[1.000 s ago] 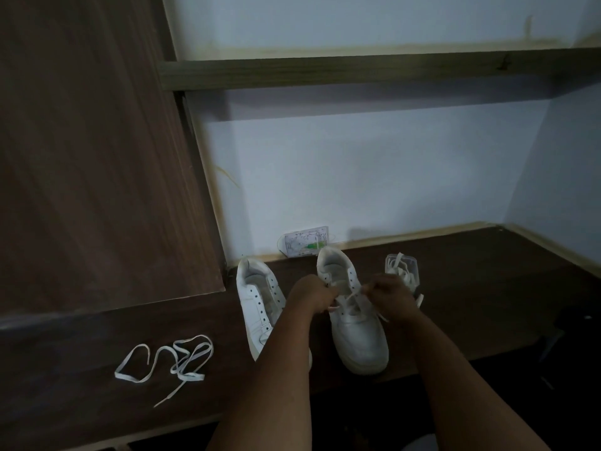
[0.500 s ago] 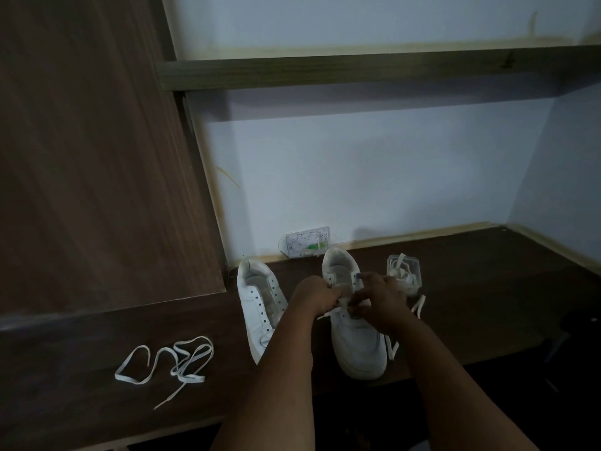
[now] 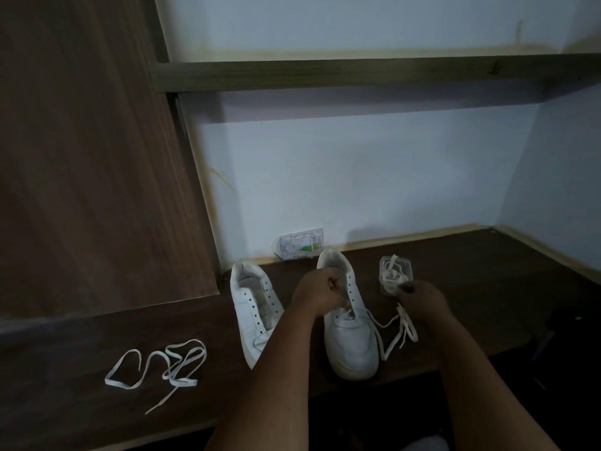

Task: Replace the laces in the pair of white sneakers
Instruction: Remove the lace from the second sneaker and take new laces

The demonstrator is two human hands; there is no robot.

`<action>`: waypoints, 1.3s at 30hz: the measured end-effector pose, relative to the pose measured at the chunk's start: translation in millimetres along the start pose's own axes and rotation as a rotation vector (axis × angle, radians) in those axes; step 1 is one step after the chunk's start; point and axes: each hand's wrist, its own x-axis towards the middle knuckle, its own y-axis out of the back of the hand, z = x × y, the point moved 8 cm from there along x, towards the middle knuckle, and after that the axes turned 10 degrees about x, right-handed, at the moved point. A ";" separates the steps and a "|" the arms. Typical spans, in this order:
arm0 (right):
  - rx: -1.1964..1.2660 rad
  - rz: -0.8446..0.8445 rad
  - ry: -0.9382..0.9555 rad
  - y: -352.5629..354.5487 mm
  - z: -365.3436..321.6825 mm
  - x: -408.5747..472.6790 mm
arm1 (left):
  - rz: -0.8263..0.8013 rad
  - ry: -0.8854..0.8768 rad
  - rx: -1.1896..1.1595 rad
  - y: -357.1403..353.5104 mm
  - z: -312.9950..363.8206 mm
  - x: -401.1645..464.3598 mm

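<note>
Two white sneakers stand side by side on the dark wooden desk [image 3: 471,288]. The left sneaker [image 3: 252,307] has bare eyelets. My left hand [image 3: 320,292] is curled over the tongue of the right sneaker [image 3: 349,340] and pinches a lace there. My right hand [image 3: 421,302] is to the right of that shoe, fingers curled on a white lace [image 3: 395,336] that runs from the shoe's eyelets and dangles in loops onto the desk. A loose white lace [image 3: 166,366] lies on the desk at the left.
A small clear plastic box [image 3: 395,271] with a coiled lace stands just behind my right hand. A clear packet [image 3: 300,244] leans against the wall behind the shoes. A tall wooden panel [image 3: 91,157] rises at the left, a shelf [image 3: 357,71] above.
My right hand has moved away from the shoe to the right, drawing the lace out sideways. My left hand has stayed on the shoe's tongue.
</note>
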 end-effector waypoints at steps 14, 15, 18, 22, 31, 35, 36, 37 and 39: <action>0.022 0.044 0.382 -50.4 -63.5 -28.0 | 0.029 -0.049 0.173 -18.7 16.6 -2.3; 0.035 0.056 0.375 -50.0 -61.2 -27.7 | 0.004 -0.054 0.160 -20.0 17.5 -3.0; 0.107 0.097 0.373 -46.9 -58.9 -29.1 | -0.050 -0.060 0.131 -26.4 19.5 -4.9; 0.077 0.088 0.343 -49.3 -56.9 -28.2 | -0.036 -0.050 0.129 -24.6 17.5 -3.9; 0.075 0.013 0.363 -49.1 -56.0 -18.6 | -0.099 -0.015 -0.121 -6.1 12.0 -11.0; 0.141 -0.007 0.295 -38.7 -44.3 -14.8 | -0.138 0.273 -0.590 11.3 -18.7 -14.1; 0.154 -0.028 0.291 -38.2 -42.6 -15.2 | -0.220 0.325 -0.683 8.2 -22.8 -18.4; 0.147 -0.044 0.303 -38.4 -43.1 -16.5 | -0.295 0.357 -0.699 2.8 -26.5 -21.6; 0.122 -0.047 0.340 -39.3 -48.5 -20.0 | -0.367 0.340 -0.490 0.0 -22.6 -28.6</action>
